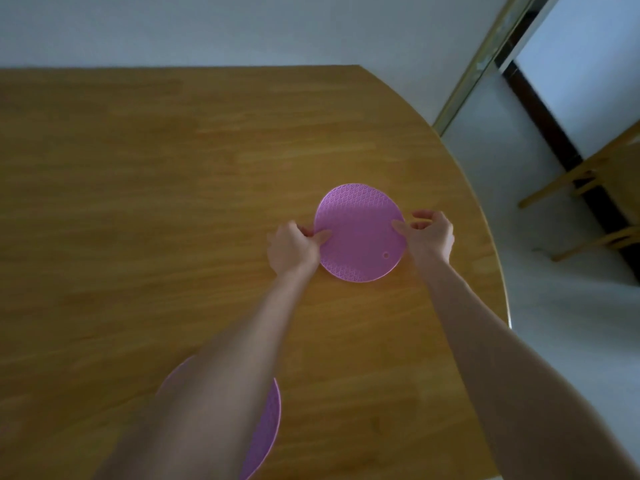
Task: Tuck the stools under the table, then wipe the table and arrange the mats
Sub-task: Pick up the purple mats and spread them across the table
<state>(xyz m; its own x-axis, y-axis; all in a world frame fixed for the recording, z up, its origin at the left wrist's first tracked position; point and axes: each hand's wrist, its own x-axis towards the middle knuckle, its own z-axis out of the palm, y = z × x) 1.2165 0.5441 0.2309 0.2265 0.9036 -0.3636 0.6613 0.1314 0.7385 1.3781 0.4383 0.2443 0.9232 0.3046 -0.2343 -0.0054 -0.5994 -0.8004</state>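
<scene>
Pinching opposite edges of the far pink silicone mat (360,233) on the wooden table (156,168), left hand (294,247) and right hand (429,235) grip with thumb and fingers; uneven release risks skewing it near the table's right edge.

Both hands pinch a round purple mat (360,233) on the wooden table (156,188): left hand (294,247), right hand (431,235). A second mat (265,434), apparently alike, lies under the left forearm.

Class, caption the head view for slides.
Left hand and right hand pinch round purple mat on wooden table.
</scene>
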